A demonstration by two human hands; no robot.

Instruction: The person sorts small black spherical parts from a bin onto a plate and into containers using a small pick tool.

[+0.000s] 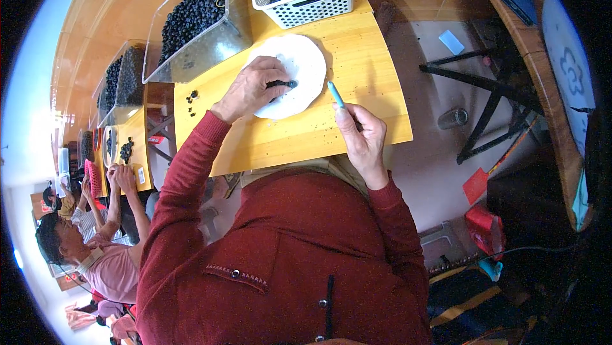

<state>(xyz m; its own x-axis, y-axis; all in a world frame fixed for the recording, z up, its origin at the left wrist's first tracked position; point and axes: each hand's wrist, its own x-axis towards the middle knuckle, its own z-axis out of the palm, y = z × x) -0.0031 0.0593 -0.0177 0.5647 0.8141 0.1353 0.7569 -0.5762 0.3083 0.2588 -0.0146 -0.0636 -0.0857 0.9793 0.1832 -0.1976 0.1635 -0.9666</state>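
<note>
My left hand (255,86) is over a white scalloped plate (299,58), its fingers closed around small dark round pieces that look like berries (292,84). How many lie in its grip is hidden by the fingers. To the right of the plate, my right hand (363,133) grips a slim teal pen-like tool (336,95). Its tip points up and away from me, apart from the plate. A few dark berries (191,98) lie on the yellow wooden table (357,58) left of my left hand.
Beyond the plate stand a white perforated basket (319,12) and a clear plastic bin (197,52), both heaped with dark berries. Dark crumbs dot the tabletop. At the left, another person (111,265) sits at a second table (137,135). A black metal stand (491,103) is on the right.
</note>
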